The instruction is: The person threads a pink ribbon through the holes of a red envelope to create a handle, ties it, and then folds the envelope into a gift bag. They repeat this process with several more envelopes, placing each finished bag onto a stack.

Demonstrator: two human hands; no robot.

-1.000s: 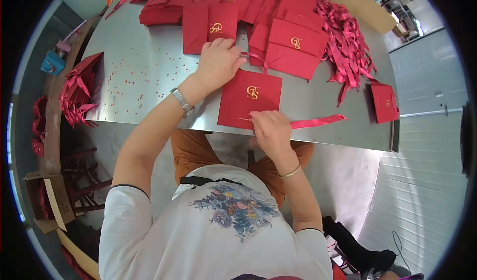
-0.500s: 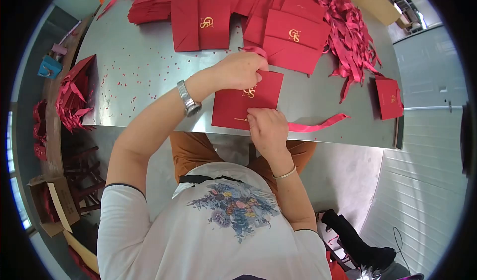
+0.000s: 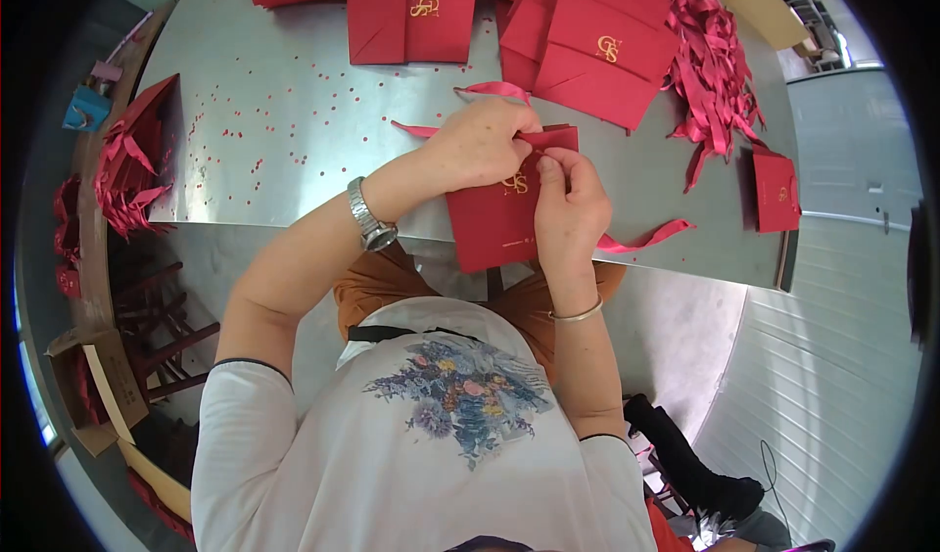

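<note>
A red paper gift bag [image 3: 494, 231] with gold letters lies flat, its bottom end reaching past the table's front edge. At its top edge my left hand [image 3: 487, 141], wearing a watch, is closed with the fingers curled in. Beside it my right hand [image 3: 573, 205] pinches the bag's top edge between thumb and forefinger, the two hands nearly touching. A loose red ribbon [image 3: 416, 129] sticks out left of my left hand, and another ribbon stretch [image 3: 651, 237] trails right of my right hand. Whether ribbon is also between my fingertips is hidden.
Stacked red bags [image 3: 607, 58] lie at the back of the metal table [image 3: 294, 175], beside a heap of red ribbons [image 3: 720, 72]. Bags with ribbons [image 3: 137, 175] stand at the left edge, and one small bag [image 3: 776, 192] at the right. Red confetti dots are scattered left.
My right hand has moved up from the bag's lower part to its top edge and now pinches there. The bag has shifted toward me and right; a ribbon end now shows left.
</note>
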